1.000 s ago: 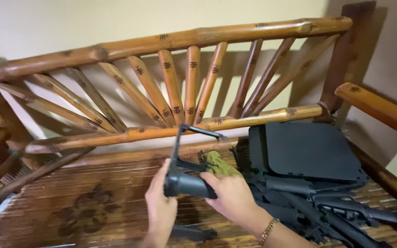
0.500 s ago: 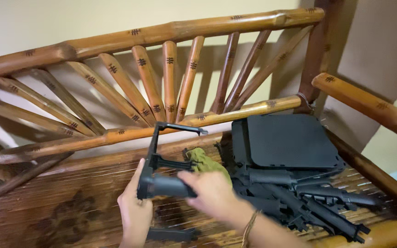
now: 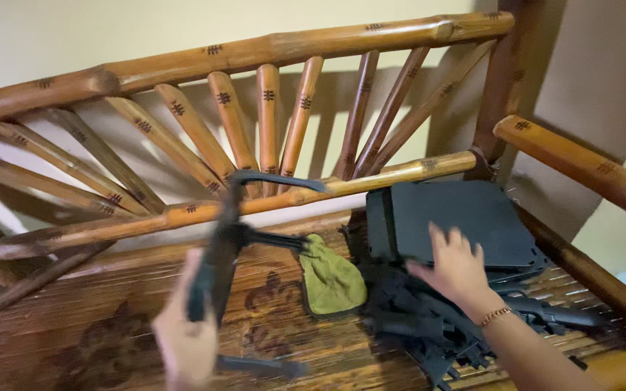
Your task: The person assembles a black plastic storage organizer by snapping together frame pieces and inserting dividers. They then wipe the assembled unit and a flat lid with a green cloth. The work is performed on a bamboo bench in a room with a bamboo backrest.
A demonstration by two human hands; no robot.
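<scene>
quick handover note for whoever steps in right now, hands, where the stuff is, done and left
Left hand: gripped around a black folding frame piece, held upright over the bamboo bench seat; the view is blurred there.
Right hand: open, fingers spread on the flat black panel atop the pile of black parts at the bench's right end.
Nearby: a green cloth pouch lies on the seat between the hands; another black bar lies on the seat below the left hand.
Done: one frame piece is out of the pile and in hand.
Left: the rest of the black parts sit stacked together, unsorted.
</scene>
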